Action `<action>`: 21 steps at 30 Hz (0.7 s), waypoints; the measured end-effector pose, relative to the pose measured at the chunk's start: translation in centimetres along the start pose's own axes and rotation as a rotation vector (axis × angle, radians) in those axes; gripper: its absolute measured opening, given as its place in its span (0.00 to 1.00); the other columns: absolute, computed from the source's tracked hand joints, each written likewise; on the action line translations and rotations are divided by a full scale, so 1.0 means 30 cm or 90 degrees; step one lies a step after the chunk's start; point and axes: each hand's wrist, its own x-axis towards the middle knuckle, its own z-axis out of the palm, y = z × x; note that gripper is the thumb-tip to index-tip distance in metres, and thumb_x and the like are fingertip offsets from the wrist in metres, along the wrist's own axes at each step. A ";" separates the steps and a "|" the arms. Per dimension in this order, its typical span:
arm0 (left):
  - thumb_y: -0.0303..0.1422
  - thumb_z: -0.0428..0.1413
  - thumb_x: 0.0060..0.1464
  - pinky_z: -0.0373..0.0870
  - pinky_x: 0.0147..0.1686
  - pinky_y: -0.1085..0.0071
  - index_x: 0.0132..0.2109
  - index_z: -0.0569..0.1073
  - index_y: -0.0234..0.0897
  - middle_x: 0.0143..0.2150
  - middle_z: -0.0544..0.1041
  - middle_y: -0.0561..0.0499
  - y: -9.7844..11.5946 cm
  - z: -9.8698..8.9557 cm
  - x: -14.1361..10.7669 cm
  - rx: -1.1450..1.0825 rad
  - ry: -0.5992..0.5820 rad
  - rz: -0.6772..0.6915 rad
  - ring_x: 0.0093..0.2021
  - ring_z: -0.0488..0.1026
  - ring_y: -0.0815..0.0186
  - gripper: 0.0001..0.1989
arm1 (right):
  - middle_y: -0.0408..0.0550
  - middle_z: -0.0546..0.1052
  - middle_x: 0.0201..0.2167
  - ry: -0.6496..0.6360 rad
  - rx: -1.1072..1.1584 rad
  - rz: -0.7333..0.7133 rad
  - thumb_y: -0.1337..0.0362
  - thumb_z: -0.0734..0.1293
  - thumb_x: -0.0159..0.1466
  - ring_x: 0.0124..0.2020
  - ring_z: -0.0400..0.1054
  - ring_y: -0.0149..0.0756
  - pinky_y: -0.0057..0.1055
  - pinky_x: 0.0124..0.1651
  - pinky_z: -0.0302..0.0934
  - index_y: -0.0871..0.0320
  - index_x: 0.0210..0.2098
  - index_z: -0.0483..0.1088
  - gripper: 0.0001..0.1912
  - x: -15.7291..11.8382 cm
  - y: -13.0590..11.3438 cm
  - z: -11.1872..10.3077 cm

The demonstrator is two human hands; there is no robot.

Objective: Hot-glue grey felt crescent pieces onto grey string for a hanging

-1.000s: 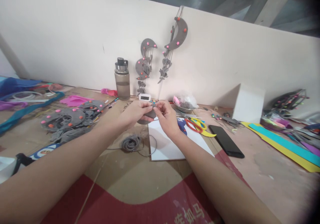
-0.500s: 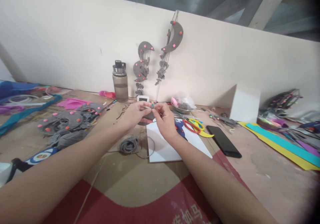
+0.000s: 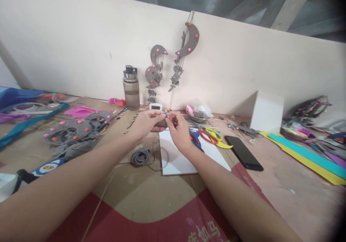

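Observation:
A small grey felt piece (image 3: 161,123) is held between my two hands, with a tiny blue-green spot showing at the fingertips. My left hand (image 3: 146,124) is closed on the piece from the left. From the right, my right hand (image 3: 177,128) pinches at the same piece, its fingertips touching those of the left. Below the hands lies a coil of grey cord (image 3: 141,157), one loop of it reaching onto a white sheet (image 3: 175,161).
Scissors (image 3: 208,137) and a black phone (image 3: 243,152) lie to the right. A bottle (image 3: 131,89) stands by the wall, near hanging grey crescents (image 3: 192,40). Grey felt pieces with pink dots (image 3: 72,129) are at left; coloured sheets (image 3: 308,155) are at far right.
The view has shifted slightly, so the surroundings sit a little further right. The grey piece shows less below my left fingers; both hands stay together on it.

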 end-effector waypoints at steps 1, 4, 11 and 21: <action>0.39 0.69 0.46 0.78 0.38 0.65 0.37 0.78 0.33 0.36 0.80 0.47 -0.002 -0.002 0.002 -0.004 0.008 0.003 0.33 0.76 0.67 0.15 | 0.42 0.66 0.30 -0.009 0.002 0.004 0.63 0.63 0.66 0.32 0.61 0.33 0.31 0.37 0.57 0.55 0.41 0.67 0.05 -0.001 -0.001 0.002; 0.37 0.68 0.45 0.78 0.37 0.66 0.35 0.78 0.33 0.34 0.79 0.47 -0.005 -0.013 0.011 -0.027 0.038 0.015 0.30 0.75 0.68 0.14 | 0.41 0.66 0.30 -0.034 0.025 0.031 0.64 0.64 0.64 0.31 0.61 0.33 0.30 0.38 0.58 0.54 0.44 0.66 0.08 -0.005 -0.007 0.011; 0.32 0.67 0.46 0.79 0.33 0.67 0.33 0.76 0.32 0.30 0.77 0.49 -0.003 -0.061 0.054 -0.146 0.170 0.024 0.29 0.74 0.68 0.10 | 0.40 0.69 0.28 -0.108 0.058 0.121 0.62 0.65 0.62 0.29 0.62 0.32 0.30 0.36 0.57 0.56 0.41 0.67 0.08 -0.013 0.006 0.034; 0.27 0.60 0.53 0.79 0.32 0.70 0.33 0.74 0.32 0.30 0.78 0.48 0.035 -0.101 0.090 -0.253 0.210 0.015 0.30 0.77 0.67 0.03 | 0.38 0.68 0.20 -0.195 0.111 0.250 0.58 0.64 0.63 0.25 0.61 0.29 0.29 0.34 0.55 0.57 0.27 0.68 0.11 0.019 0.014 0.014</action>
